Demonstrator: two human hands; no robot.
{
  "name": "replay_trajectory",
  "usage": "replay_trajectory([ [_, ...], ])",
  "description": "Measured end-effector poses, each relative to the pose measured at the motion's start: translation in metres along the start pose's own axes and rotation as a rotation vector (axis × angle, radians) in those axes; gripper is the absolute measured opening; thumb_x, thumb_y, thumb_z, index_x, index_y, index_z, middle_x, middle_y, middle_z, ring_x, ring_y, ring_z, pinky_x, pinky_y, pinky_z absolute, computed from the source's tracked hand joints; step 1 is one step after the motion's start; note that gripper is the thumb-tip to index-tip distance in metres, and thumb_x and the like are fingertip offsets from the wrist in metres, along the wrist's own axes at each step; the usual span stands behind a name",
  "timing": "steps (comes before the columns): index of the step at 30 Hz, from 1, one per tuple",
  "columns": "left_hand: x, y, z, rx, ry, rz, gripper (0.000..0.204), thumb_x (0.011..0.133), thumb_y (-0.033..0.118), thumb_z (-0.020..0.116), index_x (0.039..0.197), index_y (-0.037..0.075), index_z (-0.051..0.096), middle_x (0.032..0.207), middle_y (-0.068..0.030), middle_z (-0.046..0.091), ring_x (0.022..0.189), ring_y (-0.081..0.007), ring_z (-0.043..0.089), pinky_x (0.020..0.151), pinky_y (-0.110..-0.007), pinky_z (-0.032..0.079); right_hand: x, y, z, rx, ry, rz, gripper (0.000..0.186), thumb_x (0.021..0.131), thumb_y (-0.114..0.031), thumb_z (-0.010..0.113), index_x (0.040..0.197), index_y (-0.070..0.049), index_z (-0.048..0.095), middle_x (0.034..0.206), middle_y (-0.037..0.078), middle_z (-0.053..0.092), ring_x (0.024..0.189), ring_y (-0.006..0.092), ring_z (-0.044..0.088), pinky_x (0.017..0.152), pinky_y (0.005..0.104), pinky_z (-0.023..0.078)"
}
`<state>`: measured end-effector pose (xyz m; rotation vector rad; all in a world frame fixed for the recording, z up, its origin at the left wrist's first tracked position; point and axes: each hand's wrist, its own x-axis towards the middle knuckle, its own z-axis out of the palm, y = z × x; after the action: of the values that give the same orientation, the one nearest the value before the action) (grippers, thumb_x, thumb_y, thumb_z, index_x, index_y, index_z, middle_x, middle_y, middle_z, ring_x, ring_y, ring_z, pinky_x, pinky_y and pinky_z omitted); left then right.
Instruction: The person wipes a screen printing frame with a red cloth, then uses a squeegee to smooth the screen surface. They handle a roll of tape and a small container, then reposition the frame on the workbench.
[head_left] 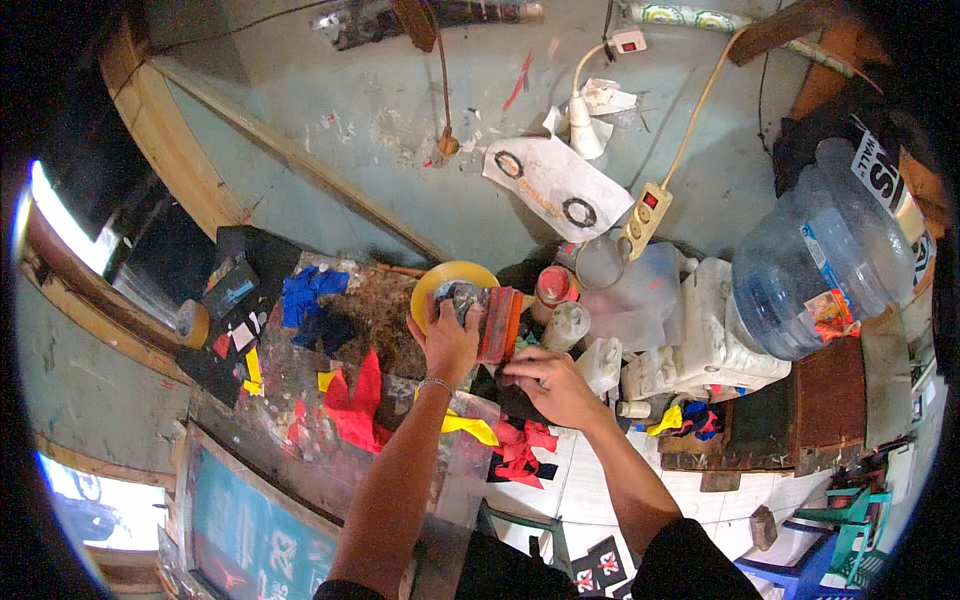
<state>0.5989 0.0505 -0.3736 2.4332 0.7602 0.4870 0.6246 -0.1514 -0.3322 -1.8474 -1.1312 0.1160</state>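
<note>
My left hand [450,342] is closed round the near side of a wide yellowish roll of tape [452,272], its fingers over the dark grey middle. Against that hand's right side stands a worn red-orange boxy piece [500,325]; whether it is joined to the roll I cannot tell. Just below and right of it, my right hand [550,385] has thumb and fingers pinched together. Whatever lies between those fingertips is too small to make out. Under the hands is a stained workbench [375,310], with a red cloth scrap [358,405] left of my left forearm.
Blue cloth scraps [312,292] lie at the bench's left. Stained plastic containers [715,335] and a large blue water bottle [820,265] crowd the right. A power strip [648,215] hangs by its cord at the wall. A framed screen [255,520] leans at lower left.
</note>
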Motion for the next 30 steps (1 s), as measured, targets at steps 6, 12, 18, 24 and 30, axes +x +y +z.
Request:
replay_trajectory([
  [6,-0.002,0.003,0.001,-0.011,-0.006,0.004,0.062,0.094,0.049,0.05,0.128,-0.003,0.052,0.146,-0.0266,0.039,0.141,-0.0398,0.029,0.113,-0.065,0.003,0.033,0.031,-0.028,0.451,0.325,0.436,0.021,0.084,-0.007,0.067,0.102,0.004,0.068,0.087,0.015,0.068,0.079,0.0229,0.065,0.074,0.035,0.052],
  [12,-0.003,0.009,0.003,-0.017,0.042,0.002,0.057,0.094,0.047,0.05,0.123,-0.003,0.055,0.143,-0.0292,0.041,0.142,-0.0365,0.029,0.115,-0.061,0.003,0.07,0.048,0.009,-0.421,0.409,0.144,0.022,0.084,-0.009,0.063,0.102,0.003,0.069,0.086,0.025,0.065,0.076,0.0409,0.063,0.07,0.0451,0.051],
  [18,-0.007,0.013,-0.004,-0.02,0.019,-0.046,0.055,0.094,0.044,0.051,0.121,-0.004,0.055,0.144,-0.029,0.041,0.142,-0.0364,0.029,0.115,-0.06,0.002,0.039,0.02,0.025,-0.29,0.317,0.199,0.019,0.082,-0.007,0.062,0.099,0.0,0.068,0.087,0.027,0.06,0.084,0.0442,0.06,0.073,0.0486,0.05],
  [24,-0.005,0.009,0.0,-0.047,-0.01,-0.037,0.057,0.094,0.045,0.05,0.122,-0.004,0.054,0.145,-0.0287,0.04,0.144,-0.0351,0.026,0.116,-0.059,-0.001,-0.03,-0.003,0.04,-0.043,0.032,0.242,0.022,0.079,-0.002,0.064,0.1,-0.002,0.071,0.09,0.021,0.062,0.085,0.0369,0.062,0.078,0.0407,0.049],
  [30,0.001,-0.012,0.008,0.006,0.044,-0.013,0.06,0.094,0.048,0.05,0.126,-0.003,0.053,0.144,-0.0279,0.041,0.142,-0.0369,0.03,0.115,-0.062,0.003,0.012,0.004,-0.004,0.294,0.443,0.502,0.023,0.081,-0.006,0.065,0.102,0.001,0.069,0.089,0.021,0.068,0.085,0.0337,0.066,0.08,0.0357,0.051],
])
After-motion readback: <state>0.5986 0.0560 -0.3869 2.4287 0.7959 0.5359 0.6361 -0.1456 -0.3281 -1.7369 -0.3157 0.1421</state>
